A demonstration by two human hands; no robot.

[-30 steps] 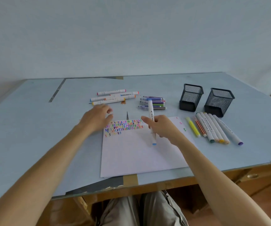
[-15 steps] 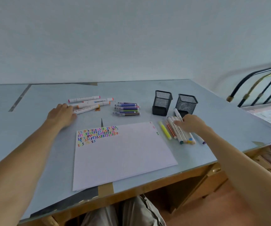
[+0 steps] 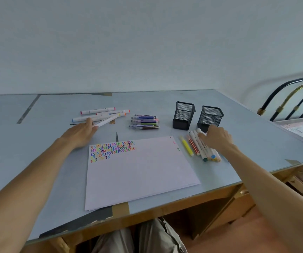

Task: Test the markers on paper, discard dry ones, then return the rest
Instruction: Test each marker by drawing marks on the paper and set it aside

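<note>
reaching both ways across the desk (image 3: pixel 37 152). our left hand (image 3: pixel 81 133) lies at 10 o'clock from the paper (image 3: pixel 138 170), fingers curled onto a white marker (image 3: pixel 107 119) at the edge of the big white marker pile (image 3: pixel 101 115); looks like a pinch on it. our right hand (image 3: pixel 217 138) sits at 3 o'clock from the paper, fingers loosely bent, tips touching the row of markers (image 3: pixel 198 145) lying there; grip not clear, can't tell if it holds one. yellow pen (image 3: pixel 187 147) lies just beside the paper's right edge. thin pens (image 3: pixel 144 121) bunch at 12 o'clock. two mesh cups (image 3: pixel 183 115) at 1 o'clock, upright. colour squiggles (image 3: pixel 112 149) fill the paper's top left.
</note>
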